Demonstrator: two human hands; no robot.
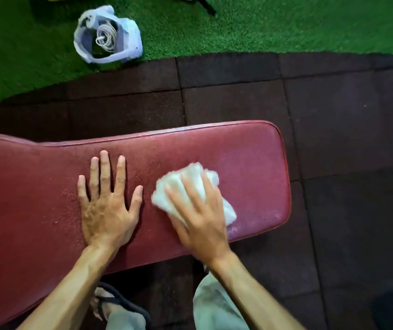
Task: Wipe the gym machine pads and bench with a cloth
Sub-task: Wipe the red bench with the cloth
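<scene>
The wiping of the red bench (250, 148) is under way: the right hand (197, 215) presses a crumpled white cloth (190, 182) at centre-right of the frame, fingers spread over it. The left hand (107, 198) lies flat, open and empty beside it. Next, I'd judge, comes sweeping toward the unwiped left stretch.

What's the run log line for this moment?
step: wiping bench | right hand: pressing cloth | left hand: flat on bench

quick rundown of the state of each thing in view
dark red padded vinyl bench: flat, being wiped near its rounded end
white crumpled cloth: pressed on the bench under the right hand
right hand: on the cloth, blurred
left hand: flat on the bench, fingers spread, empty
white plastic bag: open on green turf, coiled cord inside
</scene>
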